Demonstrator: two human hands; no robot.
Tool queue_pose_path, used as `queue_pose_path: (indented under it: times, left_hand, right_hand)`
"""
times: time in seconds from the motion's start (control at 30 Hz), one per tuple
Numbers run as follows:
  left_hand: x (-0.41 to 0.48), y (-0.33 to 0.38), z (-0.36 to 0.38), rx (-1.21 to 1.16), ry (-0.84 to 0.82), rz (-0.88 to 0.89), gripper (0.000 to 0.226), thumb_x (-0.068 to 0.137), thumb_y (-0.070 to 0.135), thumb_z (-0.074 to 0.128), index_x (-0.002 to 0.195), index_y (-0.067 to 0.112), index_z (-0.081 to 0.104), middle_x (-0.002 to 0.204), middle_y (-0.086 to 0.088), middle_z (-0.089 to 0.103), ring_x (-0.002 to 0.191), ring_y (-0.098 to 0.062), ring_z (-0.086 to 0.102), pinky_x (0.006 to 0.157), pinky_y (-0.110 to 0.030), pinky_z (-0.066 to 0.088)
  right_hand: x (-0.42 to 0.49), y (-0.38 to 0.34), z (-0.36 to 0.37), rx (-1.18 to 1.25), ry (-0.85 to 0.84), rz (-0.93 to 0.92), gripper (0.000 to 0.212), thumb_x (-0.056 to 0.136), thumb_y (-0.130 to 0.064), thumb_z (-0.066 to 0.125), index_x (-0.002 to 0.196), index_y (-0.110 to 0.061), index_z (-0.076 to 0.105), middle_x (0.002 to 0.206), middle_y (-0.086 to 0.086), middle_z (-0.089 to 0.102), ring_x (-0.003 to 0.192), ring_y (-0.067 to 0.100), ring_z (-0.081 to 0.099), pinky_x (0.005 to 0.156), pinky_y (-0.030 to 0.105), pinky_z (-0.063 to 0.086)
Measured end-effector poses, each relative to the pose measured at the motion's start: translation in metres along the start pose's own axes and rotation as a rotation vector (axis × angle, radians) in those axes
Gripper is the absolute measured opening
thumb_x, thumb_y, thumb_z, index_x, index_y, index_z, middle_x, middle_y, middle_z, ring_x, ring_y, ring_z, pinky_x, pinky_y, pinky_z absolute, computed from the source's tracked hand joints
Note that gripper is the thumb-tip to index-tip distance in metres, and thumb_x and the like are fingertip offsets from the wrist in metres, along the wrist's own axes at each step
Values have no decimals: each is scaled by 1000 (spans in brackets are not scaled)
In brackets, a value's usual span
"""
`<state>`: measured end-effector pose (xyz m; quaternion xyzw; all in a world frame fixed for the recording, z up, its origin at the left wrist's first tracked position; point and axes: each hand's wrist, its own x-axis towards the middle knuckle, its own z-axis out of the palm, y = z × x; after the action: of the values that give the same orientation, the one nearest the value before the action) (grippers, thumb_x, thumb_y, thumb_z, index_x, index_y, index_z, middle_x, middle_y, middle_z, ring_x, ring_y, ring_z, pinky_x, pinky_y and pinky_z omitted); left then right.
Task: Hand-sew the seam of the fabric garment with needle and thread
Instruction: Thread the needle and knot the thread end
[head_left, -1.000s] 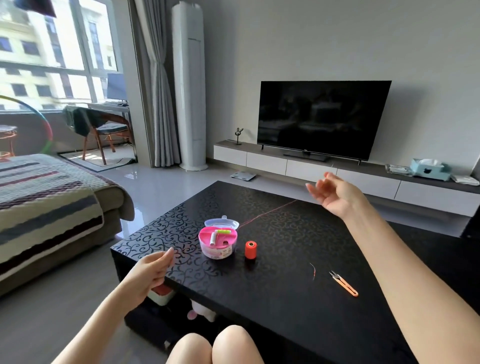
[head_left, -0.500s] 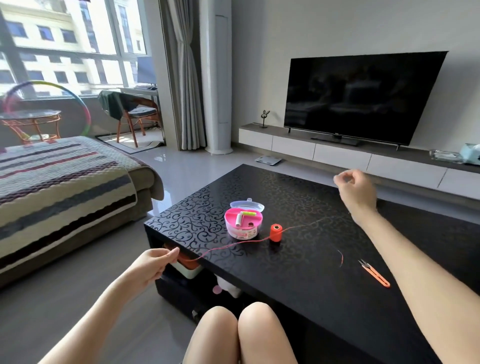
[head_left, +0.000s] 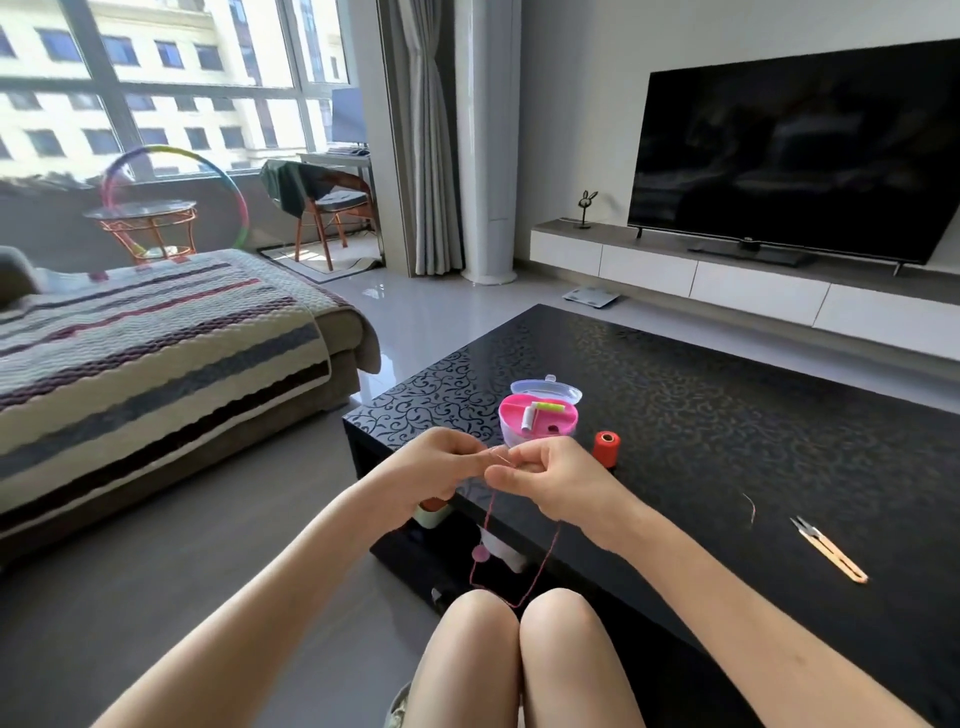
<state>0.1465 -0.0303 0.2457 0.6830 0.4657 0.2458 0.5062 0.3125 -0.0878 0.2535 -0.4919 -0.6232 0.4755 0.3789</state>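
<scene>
- Head view: left hand (head_left: 441, 462) and right hand (head_left: 545, 478) meet fingertip to fingertip at the near edge of the black table (head_left: 727, 415), above the knees (head_left: 519, 629).
- Both hands have curled fingers, with thumb and forefinger pinched on the red thread (head_left: 545, 566).
- A thin sliver shows between the fingertips. It could be a needle or a thread end; too small to tell.
- The thread hangs from both hands in one loop, its bottom just above the knees. The fingers hide the exact grip points.
- The pink sewing box (head_left: 537, 423) is on the table behind the hands with its lid open. The right hand covers its front edge.
- The orange spool (head_left: 606, 448) stands upright just right of the box.
- Thread scrap (head_left: 750, 506) and orange snips (head_left: 828, 553) lie flat further right, well apart from the hands.
- Items on the under-table shelf are mostly blocked by the hands.
- TV (head_left: 800, 150) at the back, striped sofa (head_left: 156, 343) on the left.
</scene>
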Motion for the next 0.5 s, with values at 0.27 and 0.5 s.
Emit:
queue_pose_path:
  times: [0.27,0.5]
  left_hand:
    - [-5,-4,2,-193,-211,11,26,81,42,63,80,18,75,54,8,30,49,-6,24,46,-17,18]
    - [-4,-12,6,-213,-276,-18,21,95,19,57,83,12,73,54,2,36,48,-7,30,46,-15,25]
  right_hand:
    - [-6,0,-12,-96,69,38,35,84,-28,70,77,6,67,40,-12,41,33,3,32,39,12,27]
    - [-9,2,-26,-246,40,32,30,87,-21,68,77,7,68,37,-14,43,32,3,36,40,12,29]
